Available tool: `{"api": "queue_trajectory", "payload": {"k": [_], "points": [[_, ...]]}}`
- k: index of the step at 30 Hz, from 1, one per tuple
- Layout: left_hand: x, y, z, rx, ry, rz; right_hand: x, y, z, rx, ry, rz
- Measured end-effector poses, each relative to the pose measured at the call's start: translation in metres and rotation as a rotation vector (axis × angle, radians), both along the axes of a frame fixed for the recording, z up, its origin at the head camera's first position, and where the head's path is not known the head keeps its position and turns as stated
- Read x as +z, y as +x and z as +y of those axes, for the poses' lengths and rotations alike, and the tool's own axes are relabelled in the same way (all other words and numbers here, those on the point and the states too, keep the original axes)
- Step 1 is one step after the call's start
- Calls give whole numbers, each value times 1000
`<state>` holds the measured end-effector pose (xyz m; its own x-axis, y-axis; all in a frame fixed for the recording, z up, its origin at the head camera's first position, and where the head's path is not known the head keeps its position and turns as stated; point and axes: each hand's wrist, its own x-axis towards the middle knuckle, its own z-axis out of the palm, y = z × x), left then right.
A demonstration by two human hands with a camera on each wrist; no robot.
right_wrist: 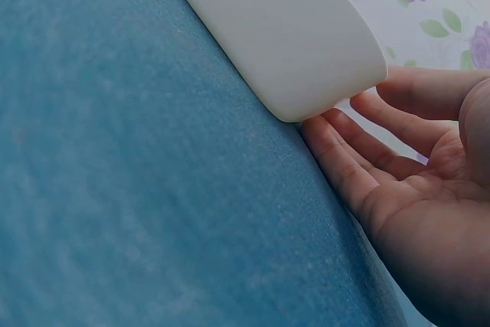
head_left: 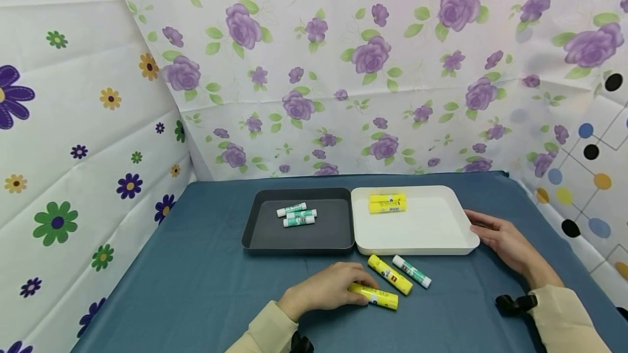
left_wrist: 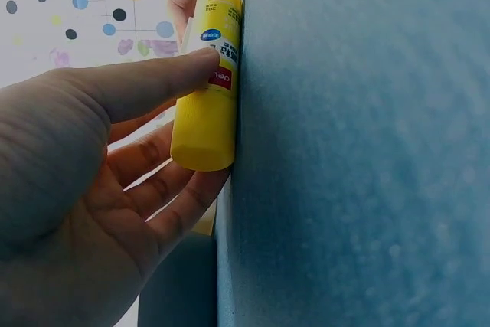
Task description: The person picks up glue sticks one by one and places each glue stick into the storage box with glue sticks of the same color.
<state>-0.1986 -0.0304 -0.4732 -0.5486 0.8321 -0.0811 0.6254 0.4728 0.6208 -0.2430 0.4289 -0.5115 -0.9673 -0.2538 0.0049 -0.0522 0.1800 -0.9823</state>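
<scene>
My left hand [head_left: 333, 287] holds a yellow glue stick [head_left: 375, 296] low over the cloth in front of the trays. In the left wrist view, the thumb lies across its label [left_wrist: 218, 76] and the fingers are on its other side. Just beyond it lie a second yellow glue stick [head_left: 390, 275] and a white-and-green glue stick [head_left: 412, 272]. At the right end of the white tray [head_left: 427, 233], my right hand [head_left: 507, 244] touches the side with fairly straight fingers; the right wrist view has the fingertips at the tray corner [right_wrist: 337, 74].
Two yellow glue sticks [head_left: 387, 203] lie in the white tray. Against its left side stands a dark grey tray [head_left: 333, 238] with three white-and-green glue sticks [head_left: 299, 214]. A blue cloth [head_left: 196, 287] covers the table, and flowered sheets [head_left: 324, 70] hang behind and beside it.
</scene>
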Motion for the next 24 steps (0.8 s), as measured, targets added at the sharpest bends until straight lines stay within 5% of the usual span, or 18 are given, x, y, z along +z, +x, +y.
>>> {"api": "queue_trajectory", "payload": {"k": [13, 24], "points": [[5, 1, 0, -16, 40, 16, 0, 0, 0, -4, -2, 2], [5, 2, 1, 48, 148, 46, 0, 1, -1, -7, 6, 4]]}}
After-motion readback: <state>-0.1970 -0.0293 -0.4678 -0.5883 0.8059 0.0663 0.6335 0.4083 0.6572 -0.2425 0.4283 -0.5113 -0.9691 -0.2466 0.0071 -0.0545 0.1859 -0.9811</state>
